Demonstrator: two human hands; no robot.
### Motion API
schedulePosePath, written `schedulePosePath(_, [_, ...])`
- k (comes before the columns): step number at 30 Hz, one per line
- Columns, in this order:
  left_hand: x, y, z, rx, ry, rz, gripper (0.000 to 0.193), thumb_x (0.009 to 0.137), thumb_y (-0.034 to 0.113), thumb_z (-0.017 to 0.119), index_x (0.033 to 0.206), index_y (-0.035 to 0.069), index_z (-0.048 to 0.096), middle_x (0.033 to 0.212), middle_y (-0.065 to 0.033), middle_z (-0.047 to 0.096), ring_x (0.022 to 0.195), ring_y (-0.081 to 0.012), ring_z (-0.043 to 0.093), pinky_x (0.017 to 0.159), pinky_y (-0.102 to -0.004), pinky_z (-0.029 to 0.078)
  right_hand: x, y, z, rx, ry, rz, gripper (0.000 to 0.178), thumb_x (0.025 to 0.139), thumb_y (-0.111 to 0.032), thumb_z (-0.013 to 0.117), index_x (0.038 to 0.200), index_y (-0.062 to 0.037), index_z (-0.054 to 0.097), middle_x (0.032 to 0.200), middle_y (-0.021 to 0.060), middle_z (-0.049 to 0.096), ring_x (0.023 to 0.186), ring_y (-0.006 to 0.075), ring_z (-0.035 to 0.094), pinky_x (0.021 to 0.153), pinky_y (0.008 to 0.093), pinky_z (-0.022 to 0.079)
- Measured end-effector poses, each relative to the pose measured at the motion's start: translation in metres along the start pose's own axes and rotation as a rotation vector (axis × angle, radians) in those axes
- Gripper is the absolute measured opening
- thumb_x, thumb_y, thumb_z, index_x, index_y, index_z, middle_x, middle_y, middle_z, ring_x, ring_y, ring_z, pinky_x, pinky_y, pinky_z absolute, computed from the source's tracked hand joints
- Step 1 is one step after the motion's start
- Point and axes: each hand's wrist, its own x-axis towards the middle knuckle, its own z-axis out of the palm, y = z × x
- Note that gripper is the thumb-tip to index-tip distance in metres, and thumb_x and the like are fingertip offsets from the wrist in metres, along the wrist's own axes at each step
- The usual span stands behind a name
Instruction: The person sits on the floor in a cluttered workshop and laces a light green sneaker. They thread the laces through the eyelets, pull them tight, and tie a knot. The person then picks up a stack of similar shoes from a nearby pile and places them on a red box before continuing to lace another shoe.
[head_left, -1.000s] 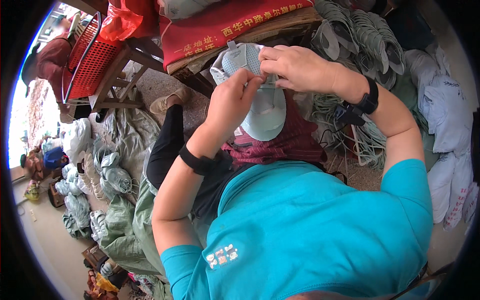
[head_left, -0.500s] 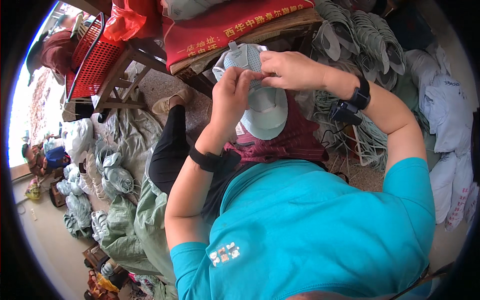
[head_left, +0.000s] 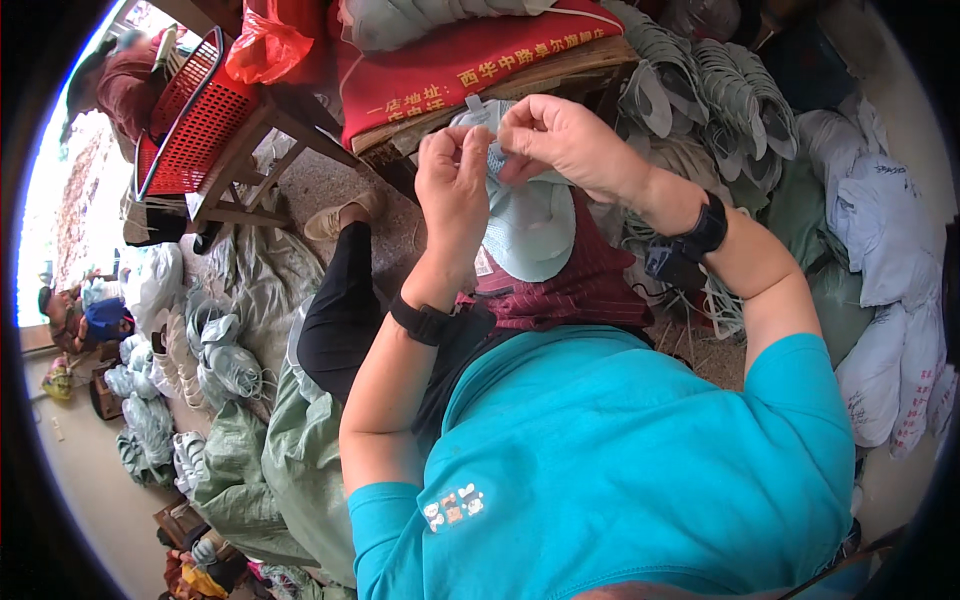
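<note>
A pale mint shoe upper [head_left: 532,240] rests on the dark red striped cloth [head_left: 520,300] over my lap. Its far end, with a pull tab, lies by the table edge, partly covered by my hands. My left hand [head_left: 452,185] is closed in a pinch over the left side of the upper. Across from it, my right hand [head_left: 560,140] also has thumb and fingers pinched, close to the left fingertips. Whatever thin thing sits between the fingers of either hand is too small to make out.
A wooden table [head_left: 500,90] with a red printed cloth [head_left: 480,70] stands just beyond my hands. A red plastic basket [head_left: 190,130] sits on a stool at left. Stacks of grey shoe parts [head_left: 735,90] and white sacks [head_left: 890,230] crowd the right. Green sacking [head_left: 235,470] covers the left floor.
My hands have drawn slightly apart; the right one has lifted and turned, the left shifted a little. The shoe upper stays on my lap. The view has shifted slightly.
</note>
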Motion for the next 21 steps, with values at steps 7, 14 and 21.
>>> schedulePosePath(7, [-0.009, 0.008, 0.01, -0.268, -0.057, -0.196, 0.019, 0.099, 0.017, 0.057, 0.096, -0.001, 0.06, 0.082, -0.0037, 0.065, 0.073, -0.0063, 0.06, 0.065, -0.02, 0.049, -0.002, 0.005, 0.003, -0.058, -0.024, -0.016, 0.026, 0.095, -0.007, 0.06, 0.119, 0.0032, 0.057, 0.103, 0.007, 0.064, 0.09, 0.013, 0.066, 0.079, 0.0264, 0.056])
schedulePosePath(14, [-0.019, 0.021, 0.002, -0.465, -0.004, -0.255, 0.026, 0.103, 0.021, 0.049, 0.115, -0.002, 0.053, 0.095, -0.0121, 0.068, 0.076, -0.0126, 0.065, 0.069, -0.0236, 0.052, 0.004, 0.018, -0.003, -0.393, 0.062, -0.291, 0.015, 0.094, -0.001, 0.058, 0.106, 0.0053, 0.065, 0.091, 0.0044, 0.061, 0.084, 0.0117, 0.065, 0.07, 0.0235, 0.055])
schedulePosePath(21, [-0.005, 0.002, -0.028, -0.489, -0.168, -0.322, 0.031, 0.103, 0.027, 0.048, 0.115, -0.001, 0.056, 0.101, -0.0093, 0.067, 0.069, -0.0082, 0.059, 0.066, -0.0239, 0.049, 0.011, -0.064, 0.029, -0.738, 0.176, -0.967, 0.01, 0.089, -0.007, 0.059, 0.095, -0.0033, 0.067, 0.079, 0.0081, 0.064, 0.066, 0.0165, 0.063, 0.06, 0.0297, 0.05])
